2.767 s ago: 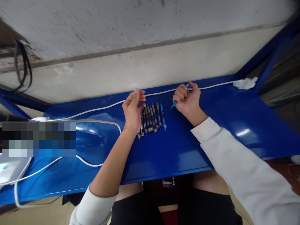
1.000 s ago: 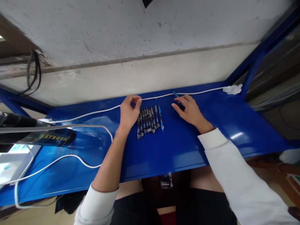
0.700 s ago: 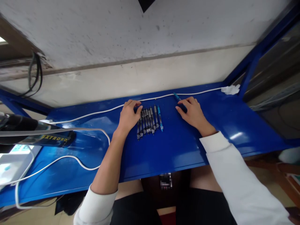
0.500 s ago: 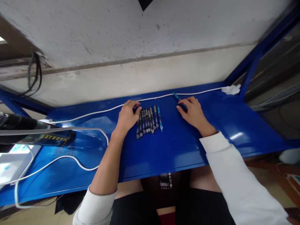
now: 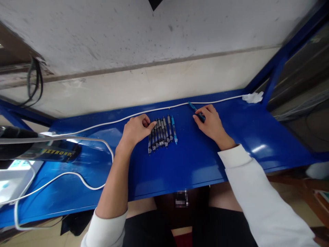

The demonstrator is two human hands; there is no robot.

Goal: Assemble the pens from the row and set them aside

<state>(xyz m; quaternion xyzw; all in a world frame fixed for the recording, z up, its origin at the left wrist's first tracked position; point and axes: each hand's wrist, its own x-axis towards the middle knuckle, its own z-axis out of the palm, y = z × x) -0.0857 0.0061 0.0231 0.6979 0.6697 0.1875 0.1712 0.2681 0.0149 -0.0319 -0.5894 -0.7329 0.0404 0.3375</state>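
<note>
Slim blue plastic pen [image 5: 192, 107], probably light, stiff: I'd grip its barrel, right hand [image 5: 211, 121] pinching it; left hand's [image 5: 135, 128] hold unclear.

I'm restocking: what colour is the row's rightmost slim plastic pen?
The slim rightmost pen is mostly light blue (head view).

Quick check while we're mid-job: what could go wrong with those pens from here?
The left hand is over the closely packed row of pens, so a nudge could knock some askew. The blue pen at the right hand slants, its tip overlapping the white cable in view; it might catch there, or roll if let go.
</note>
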